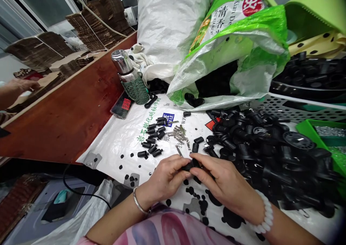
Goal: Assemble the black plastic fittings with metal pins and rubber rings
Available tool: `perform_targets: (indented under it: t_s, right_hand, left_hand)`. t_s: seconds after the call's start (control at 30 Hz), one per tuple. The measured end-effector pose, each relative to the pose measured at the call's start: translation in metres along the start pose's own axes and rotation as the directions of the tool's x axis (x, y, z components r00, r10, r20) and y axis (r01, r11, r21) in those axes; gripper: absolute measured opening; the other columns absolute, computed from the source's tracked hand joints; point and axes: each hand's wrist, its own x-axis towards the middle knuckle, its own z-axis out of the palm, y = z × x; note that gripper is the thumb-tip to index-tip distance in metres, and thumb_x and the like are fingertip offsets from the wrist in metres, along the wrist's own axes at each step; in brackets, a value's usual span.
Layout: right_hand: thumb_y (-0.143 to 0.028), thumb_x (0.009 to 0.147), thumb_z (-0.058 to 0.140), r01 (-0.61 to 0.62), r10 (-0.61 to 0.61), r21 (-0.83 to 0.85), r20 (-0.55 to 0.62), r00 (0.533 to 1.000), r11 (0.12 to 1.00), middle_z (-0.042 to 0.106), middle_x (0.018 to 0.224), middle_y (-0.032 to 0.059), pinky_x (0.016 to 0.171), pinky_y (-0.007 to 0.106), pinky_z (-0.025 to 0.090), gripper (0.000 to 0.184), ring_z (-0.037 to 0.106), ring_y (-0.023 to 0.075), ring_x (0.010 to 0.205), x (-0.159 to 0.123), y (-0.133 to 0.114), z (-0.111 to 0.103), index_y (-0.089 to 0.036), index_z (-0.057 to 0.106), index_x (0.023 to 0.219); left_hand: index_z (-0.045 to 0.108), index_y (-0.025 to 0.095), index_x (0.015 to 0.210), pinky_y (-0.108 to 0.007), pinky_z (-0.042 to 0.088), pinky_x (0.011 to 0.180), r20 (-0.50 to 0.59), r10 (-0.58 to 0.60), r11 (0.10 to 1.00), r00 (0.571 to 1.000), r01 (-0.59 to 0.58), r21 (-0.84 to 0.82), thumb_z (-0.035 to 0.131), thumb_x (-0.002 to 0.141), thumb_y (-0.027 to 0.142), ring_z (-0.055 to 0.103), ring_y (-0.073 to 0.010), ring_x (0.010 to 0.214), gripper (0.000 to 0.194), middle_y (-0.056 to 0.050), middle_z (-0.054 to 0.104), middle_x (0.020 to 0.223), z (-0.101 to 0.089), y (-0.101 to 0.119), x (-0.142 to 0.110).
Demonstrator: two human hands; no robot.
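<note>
Both hands meet over the near part of the white sheet. Between the fingertips is a small black plastic part (193,163), mostly covered by the fingers. My left hand (171,173), with a metal bangle at its wrist, pinches one side of it. My right hand (217,173), wearing a white bead bracelet, grips the other side. Just beyond the fingers lie thin metal strips (180,133) in a loose heap. Several small black cylindrical pieces (151,140) lie left of the strips. A large pile of black plastic parts (251,140) spreads to the right of my right hand.
A flask (132,80) and a phone (121,106) stand and lie at the back left, beside a reddish wooden board (81,104). An open green bag (232,39) of black parts sits behind. A green tray (319,129) is at right. Another person's hand (20,90) shows far left.
</note>
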Motion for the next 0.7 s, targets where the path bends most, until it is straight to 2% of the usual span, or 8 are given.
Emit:
perform_targets:
  t_s: [0.13, 0.2, 0.27, 0.33, 0.43, 0.53, 0.63, 0.7]
  right_hand:
    - [-0.035, 0.091, 0.039, -0.078, 0.076, -0.025, -0.051, 0.996, 0.997, 0.066, 0.073, 0.0057, 0.059, 0.027, 0.049, 0.029, 0.062, 0.0162, 0.063, 0.0, 0.001, 0.002, -0.015, 0.06, 0.095]
    - [-0.037, 0.091, 0.038, -0.074, 0.07, -0.041, -0.092, 0.993, 0.996, 0.067, 0.077, 0.0072, 0.06, 0.028, 0.05, 0.032, 0.063, 0.017, 0.065, 0.0, 0.003, 0.0, -0.014, 0.06, 0.099]
    - [-0.038, 0.091, 0.038, -0.023, 0.016, -0.057, -0.127, 0.992, 0.998, 0.067, 0.087, 0.0106, 0.064, 0.03, 0.051, 0.038, 0.063, 0.0184, 0.072, -0.001, 0.005, -0.004, -0.011, 0.054, 0.112]
    - [-0.037, 0.088, 0.043, 0.069, -0.08, -0.085, -0.124, 0.989, 0.994, 0.062, 0.105, 0.0156, 0.075, 0.033, 0.051, 0.047, 0.061, 0.0217, 0.089, -0.002, 0.006, -0.008, -0.007, 0.042, 0.126]
    - [-0.026, 0.087, 0.047, 0.24, -0.244, -0.094, -0.025, 0.97, 0.966, 0.052, 0.123, 0.0159, 0.09, 0.034, 0.044, 0.045, 0.05, 0.0228, 0.113, -0.002, 0.006, -0.012, -0.01, 0.039, 0.128]
    - [-0.027, 0.087, 0.047, 0.233, -0.232, -0.053, 0.022, 0.972, 0.971, 0.061, 0.104, 0.0119, 0.078, 0.03, 0.049, 0.031, 0.058, 0.0189, 0.094, 0.0, 0.006, -0.011, -0.013, 0.051, 0.115]
    - [-0.041, 0.085, 0.05, 0.128, -0.127, -0.07, 0.015, 0.992, 0.989, 0.062, 0.074, 0.0058, 0.057, 0.028, 0.047, 0.033, 0.058, 0.0165, 0.064, 0.003, 0.006, -0.011, -0.013, 0.059, 0.101]
    - [-0.044, 0.085, 0.049, 0.089, -0.088, -0.079, 0.009, 0.996, 0.993, 0.062, 0.071, 0.0056, 0.056, 0.029, 0.047, 0.036, 0.058, 0.0166, 0.062, 0.003, 0.005, -0.011, -0.013, 0.06, 0.099]
  left_hand:
    - [0.052, 0.016, 0.111, -0.029, 0.044, 0.064, -0.107, 0.14, 0.985, 0.984, -0.127, 0.119, 0.047, 0.086, 0.018, 0.052, -0.0161, 0.073, 0.026, -0.008, 0.058, 0.082, 0.008, -0.004, 0.001]
    - [0.05, 0.016, 0.114, -0.029, 0.044, 0.065, -0.127, 0.175, 0.977, 0.976, -0.157, 0.143, 0.048, 0.086, 0.017, 0.052, -0.0165, 0.074, 0.029, -0.009, 0.059, 0.084, 0.01, -0.005, 0.002]
    - [0.05, 0.017, 0.112, -0.028, 0.044, 0.063, -0.141, 0.177, 0.982, 0.974, -0.166, 0.087, 0.048, 0.086, 0.018, 0.052, -0.0153, 0.071, 0.027, -0.007, 0.058, 0.081, 0.01, -0.005, 0.003]
    - [0.053, 0.017, 0.109, -0.026, 0.043, 0.062, -0.148, 0.14, 0.99, 0.979, -0.142, -0.003, 0.049, 0.086, 0.02, 0.051, -0.0139, 0.068, 0.024, -0.005, 0.056, 0.078, 0.007, -0.004, 0.004]
    - [0.058, 0.015, 0.099, -0.025, 0.042, 0.063, -0.104, 0.035, 0.993, 0.994, -0.046, -0.106, 0.05, 0.086, 0.024, 0.05, -0.0136, 0.068, 0.018, -0.005, 0.055, 0.076, 0.003, -0.002, 0.004]
    - [0.059, 0.014, 0.095, -0.025, 0.041, 0.064, -0.038, -0.027, 0.992, 0.999, 0.022, -0.12, 0.049, 0.086, 0.027, 0.051, -0.0139, 0.069, 0.019, -0.005, 0.055, 0.076, 0.002, 0.0, 0.003]
    - [0.059, 0.014, 0.096, -0.024, 0.04, 0.062, -0.003, -0.034, 0.996, 0.999, 0.034, -0.08, 0.045, 0.088, 0.027, 0.05, -0.0136, 0.068, 0.021, -0.005, 0.054, 0.075, 0.004, -0.001, 0.002]
    - [0.059, 0.014, 0.094, -0.024, 0.039, 0.061, -0.015, -0.013, 0.998, 1.0, 0.012, -0.067, 0.045, 0.088, 0.028, 0.049, -0.0134, 0.067, 0.021, -0.004, 0.053, 0.073, 0.006, -0.001, 0.001]
